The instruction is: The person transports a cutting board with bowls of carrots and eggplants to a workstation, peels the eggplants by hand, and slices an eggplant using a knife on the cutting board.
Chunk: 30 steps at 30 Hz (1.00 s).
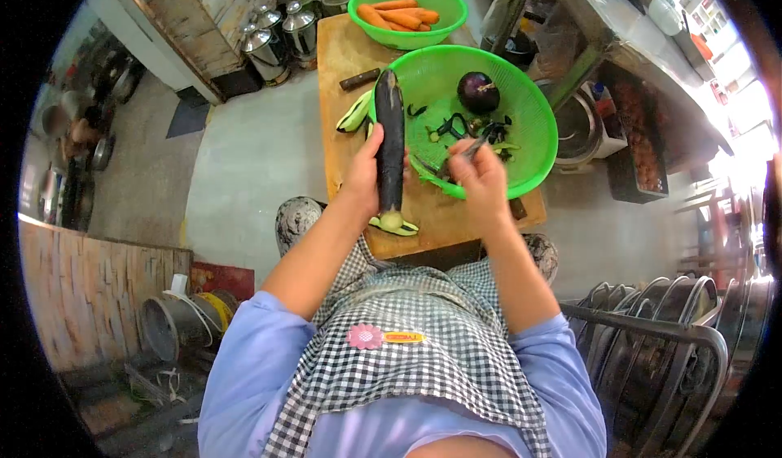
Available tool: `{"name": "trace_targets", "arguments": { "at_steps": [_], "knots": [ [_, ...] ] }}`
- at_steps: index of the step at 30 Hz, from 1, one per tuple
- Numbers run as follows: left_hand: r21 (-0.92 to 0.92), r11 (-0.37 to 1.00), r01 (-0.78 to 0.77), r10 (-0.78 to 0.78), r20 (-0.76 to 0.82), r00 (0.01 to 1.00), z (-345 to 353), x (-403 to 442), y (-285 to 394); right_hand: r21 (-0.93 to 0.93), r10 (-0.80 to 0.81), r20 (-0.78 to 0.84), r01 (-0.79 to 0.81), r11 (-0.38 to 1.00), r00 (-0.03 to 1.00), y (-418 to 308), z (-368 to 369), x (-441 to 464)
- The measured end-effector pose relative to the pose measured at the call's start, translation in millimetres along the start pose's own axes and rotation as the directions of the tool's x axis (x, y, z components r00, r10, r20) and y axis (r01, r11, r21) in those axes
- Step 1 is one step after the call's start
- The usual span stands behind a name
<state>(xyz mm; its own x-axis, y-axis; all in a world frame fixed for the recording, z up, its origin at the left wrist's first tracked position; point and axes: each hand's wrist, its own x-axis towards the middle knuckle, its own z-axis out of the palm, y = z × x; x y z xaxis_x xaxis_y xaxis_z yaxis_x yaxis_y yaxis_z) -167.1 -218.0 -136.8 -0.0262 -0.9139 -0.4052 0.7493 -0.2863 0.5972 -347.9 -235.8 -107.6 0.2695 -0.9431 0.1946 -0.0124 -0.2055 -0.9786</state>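
Note:
My left hand (363, 173) is wrapped around a long dark eggplant (391, 128), held upright over the near left rim of a green plastic basket (533, 169). A pale cut shows at the eggplant's lower end. Over the basket's near side, my right hand (482, 178) is closed on a small grey peeler-like tool (474, 147), blurred by motion, so its exact kind is unclear. Dark peel strips (452, 126) and a round purple eggplant (478, 93) lie inside the basket. Partly peeled, striped eggplants (355, 113) rest beside it, partly hidden.
Underneath is a wooden board (336, 67). A dark stick-like piece (360, 79) lies on it, and a green basin (356, 20) of carrots (401, 14) stands at the far end. Metal flasks (300, 30) are at back left; a metal rack (652, 328) stands right.

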Motion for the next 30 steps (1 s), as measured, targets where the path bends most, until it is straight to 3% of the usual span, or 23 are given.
{"name": "trace_targets", "arguments": {
  "at_steps": [4, 5, 10, 13, 16, 19, 20, 22, 24, 25, 26, 28, 30],
  "knots": [
    [0.02, 0.991, -0.129, 0.128, 0.057, 0.99, 35, 19, -1, 0.117, -0.11, 0.057, 0.103, 0.988, 0.992, 2, 29, -16],
    [0.018, 0.992, -0.122, 0.12, 0.084, 0.989, 40, 21, -2, -0.005, -0.052, 0.074, 0.053, 0.999, 0.996, 1, 25, -19],
    [-0.034, 0.999, -0.02, 0.025, 0.157, 0.987, 52, 31, -3, -0.194, -0.089, 0.047, 0.096, 0.976, 0.995, -8, 20, -13],
    [0.04, 0.997, -0.066, 0.066, 0.017, 0.998, 63, 33, -3, -0.252, -0.068, 0.043, 0.076, 0.965, 0.997, -11, 14, -2],
    [0.06, 0.998, 0.029, -0.035, 0.092, 0.995, 57, 45, -3, -0.251, -0.051, 0.002, 0.05, 0.967, 0.999, -7, 10, 10],
    [-0.052, 0.993, 0.107, -0.11, -0.063, 0.992, 92, 23, -6, -0.253, -0.045, -0.104, 0.018, 0.967, 0.994, 9, 5, 33],
    [0.015, 0.993, 0.114, -0.114, -0.02, 0.993, 84, 28, -12, -0.395, -0.23, -0.15, 0.155, 0.905, 0.962, 19, 1, 43],
    [-0.061, 0.987, 0.151, -0.143, 0.109, 0.984, 72, 37, -18, -0.292, -0.083, -0.153, 0.035, 0.956, 0.985, 29, -6, 58],
    [-0.014, 0.975, 0.222, -0.219, 0.104, 0.97, 66, 43, -22, -0.091, 0.057, -0.21, -0.078, 0.993, 0.976, 34, -14, 78],
    [0.009, 0.967, 0.255, -0.255, 0.097, 0.962, 64, 44, -23, -0.111, 0.103, -0.233, -0.131, 0.985, 0.967, 34, -22, 92],
    [0.047, 0.973, 0.224, -0.228, 0.096, 0.969, 63, 44, -28, 0.007, 0.131, -0.249, -0.133, 0.991, 0.96, 45, -29, 108],
    [0.129, 0.965, 0.227, -0.237, 0.068, 0.969, 61, 47, -32, -0.035, 0.242, -0.248, -0.259, 0.965, 0.938, 57, -48, 133],
    [0.193, 0.962, 0.194, -0.209, 0.06, 0.976, 57, 55, -31, -0.248, 0.146, -0.441, -0.276, 0.929, 0.886, 81, -62, 151]
  ]
}}
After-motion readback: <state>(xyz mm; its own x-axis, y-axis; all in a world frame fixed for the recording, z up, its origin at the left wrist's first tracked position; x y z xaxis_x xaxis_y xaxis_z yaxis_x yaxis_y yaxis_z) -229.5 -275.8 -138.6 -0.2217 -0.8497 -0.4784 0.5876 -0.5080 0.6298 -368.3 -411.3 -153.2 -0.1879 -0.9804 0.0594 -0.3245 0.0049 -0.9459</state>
